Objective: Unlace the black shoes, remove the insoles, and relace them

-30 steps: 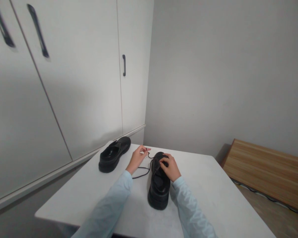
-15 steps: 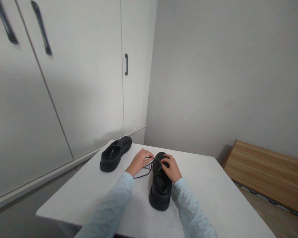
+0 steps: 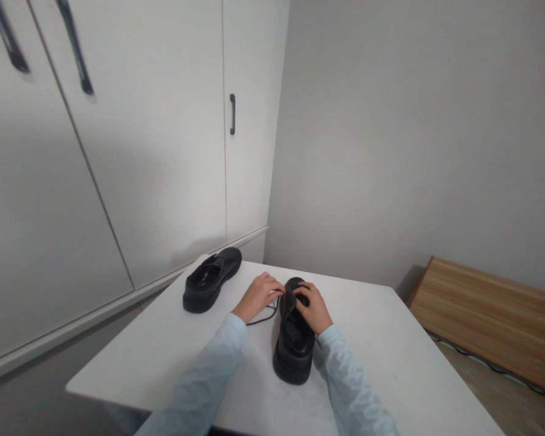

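A black shoe point(image 3: 294, 351) stands upright on the white table, its toe pointing away from me. At its left side, near the lace holes, my left hand point(image 3: 260, 295) has its fingers pinched together on a black shoelace point(image 3: 266, 317). The lace trails out left under that hand onto the tabletop. My right hand point(image 3: 315, 307) reaches over from the right, closed on the upper part of the shoe around the tongue point(image 3: 289, 300). What its fingertips press is partly hidden.
Another black shoe point(image 3: 212, 281) rests on the table's far left corner. The white table point(image 3: 372, 351) stands beside a white cabinet point(image 3: 163, 151) with dark handles. On the right, against the grey wall, is a wood-grain board point(image 3: 490, 321) with a cable along its lower edge.
My left hand has moved slightly right, closer to the lace holes, and less of the lace shows between hand and shoe. My right hand stays at the tongue.
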Demonstrator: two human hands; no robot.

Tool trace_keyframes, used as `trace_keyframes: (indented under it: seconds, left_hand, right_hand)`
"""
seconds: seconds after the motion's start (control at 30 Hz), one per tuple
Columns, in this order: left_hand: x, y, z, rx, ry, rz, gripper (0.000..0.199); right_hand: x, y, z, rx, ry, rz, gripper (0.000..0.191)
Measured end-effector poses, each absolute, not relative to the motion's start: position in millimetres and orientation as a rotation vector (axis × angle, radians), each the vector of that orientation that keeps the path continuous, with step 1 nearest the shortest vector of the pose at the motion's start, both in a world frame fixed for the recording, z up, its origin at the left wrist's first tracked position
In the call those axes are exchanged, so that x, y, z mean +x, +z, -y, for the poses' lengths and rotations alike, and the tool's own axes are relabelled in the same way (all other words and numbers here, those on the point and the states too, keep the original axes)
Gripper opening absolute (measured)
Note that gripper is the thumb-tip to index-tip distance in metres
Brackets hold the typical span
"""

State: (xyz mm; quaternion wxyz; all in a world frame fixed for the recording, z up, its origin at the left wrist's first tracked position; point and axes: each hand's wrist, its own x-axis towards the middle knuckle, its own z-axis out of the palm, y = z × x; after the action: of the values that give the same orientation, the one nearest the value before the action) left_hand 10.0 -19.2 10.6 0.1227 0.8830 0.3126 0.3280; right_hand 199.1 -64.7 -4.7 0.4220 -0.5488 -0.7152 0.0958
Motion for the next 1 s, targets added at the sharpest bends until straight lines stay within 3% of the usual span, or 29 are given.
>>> trace_keyframes:
  seconds: [0.43, 1.0]
  left_hand:
    - [19.2, 1.2, 17.6, 2.416, 1.036, -0.962, 0.024]
    - [16.0, 3.2, 17.7, 2.363, 0.986, -0.905, 0.014]
  right_hand:
    - [195.3, -5.8, 63.7, -1.373, 0.226, 1.770, 0.011]
    - [188.2, -10.6, 62.5, -1.505, 0.153, 1.745, 0.011]
